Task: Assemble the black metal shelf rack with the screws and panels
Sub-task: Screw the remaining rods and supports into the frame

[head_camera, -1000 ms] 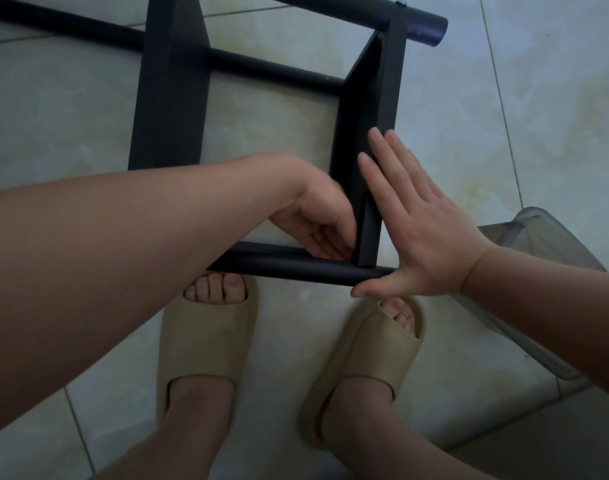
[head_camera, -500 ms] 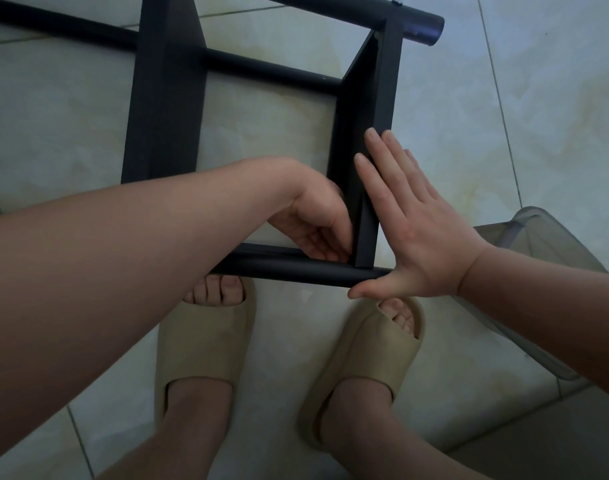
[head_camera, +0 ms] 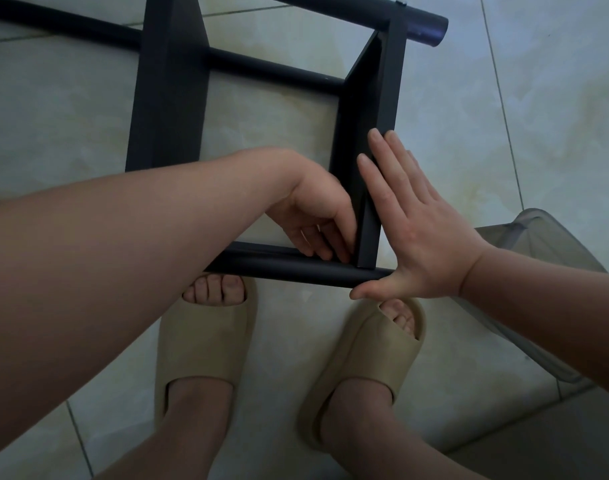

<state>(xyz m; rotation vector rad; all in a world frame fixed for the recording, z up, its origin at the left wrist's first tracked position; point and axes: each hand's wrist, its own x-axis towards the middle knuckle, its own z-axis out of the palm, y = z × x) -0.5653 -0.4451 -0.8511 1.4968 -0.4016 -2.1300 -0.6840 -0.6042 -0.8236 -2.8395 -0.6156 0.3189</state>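
Note:
The black metal shelf rack point(head_camera: 168, 98) lies on its side on the tiled floor, with round tubes and flat panels joined in a frame. My right hand point(head_camera: 417, 233) presses flat with straight fingers against the outer face of the right-hand panel point(head_camera: 372, 109), thumb on the near tube point(head_camera: 289, 266). My left hand point(head_camera: 316, 216) reaches inside the frame to the corner where that panel meets the near tube. Its fingers are curled at the joint. What they hold, if anything, is hidden. No screw is visible.
My two feet in beige slides point(head_camera: 206, 341) stand just in front of the near tube. A translucent grey plastic bin point(head_camera: 538, 258) sits on the floor at the right, partly behind my right forearm. Pale floor tiles surround the rack.
My left hand's fingers have shifted slightly at the inner corner. The right hand stays pressed flat on the panel. The rack has barely moved.

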